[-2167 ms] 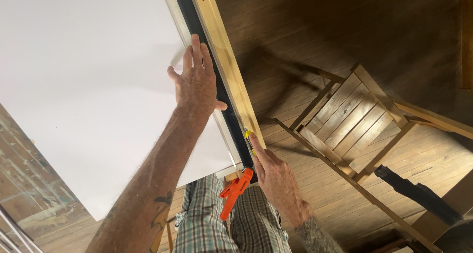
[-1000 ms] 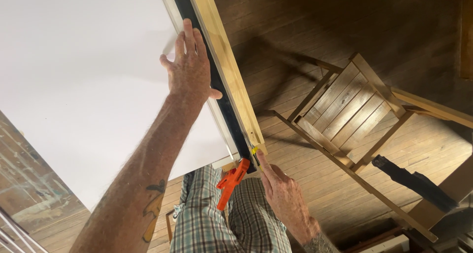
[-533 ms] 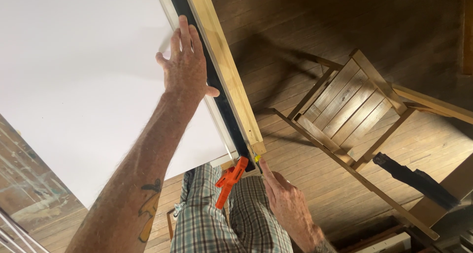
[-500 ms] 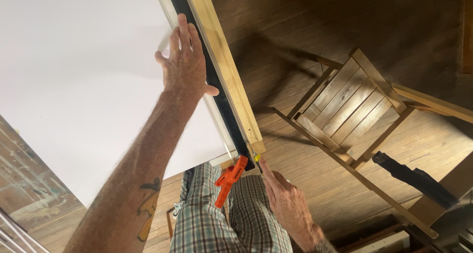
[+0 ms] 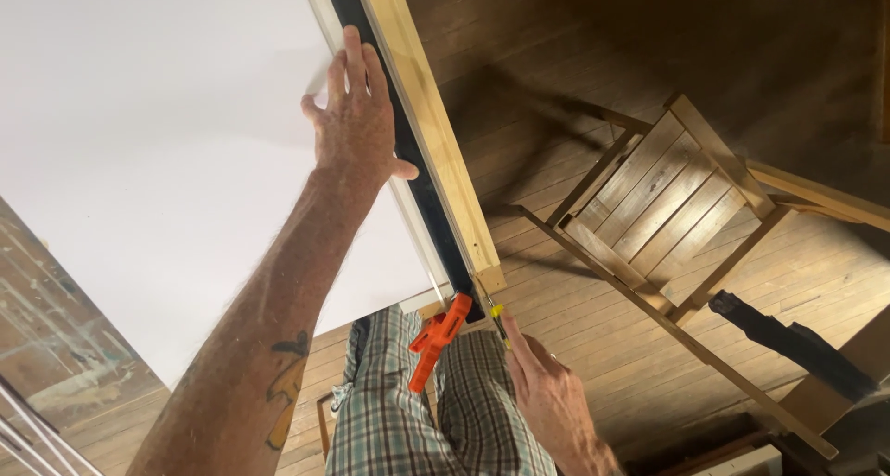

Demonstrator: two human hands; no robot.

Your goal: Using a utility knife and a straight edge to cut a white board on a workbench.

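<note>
Fingers (image 5: 357,63) of the left hand (image 5: 357,128) are lying flat and spread on the white panel (image 5: 167,161), gripping nothing, just beside the wooden straightedge (image 5: 422,114). The right hand (image 5: 547,393) is pinching a yellow-tipped knife (image 5: 491,307) at the straightedge's near end, an orange clamp (image 5: 436,339) just beside its fingers.

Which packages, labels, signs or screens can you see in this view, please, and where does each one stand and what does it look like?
None: no package, label, sign or screen shows.
White panel: large blank sheet, upper left, under the left hand.
Wooden strip: long, pale, beside a dark strip along the panel's edge.
Orange clamp: at the panel's lower corner.
Right hand: holds a thin yellow-tipped tool at that corner.
</note>
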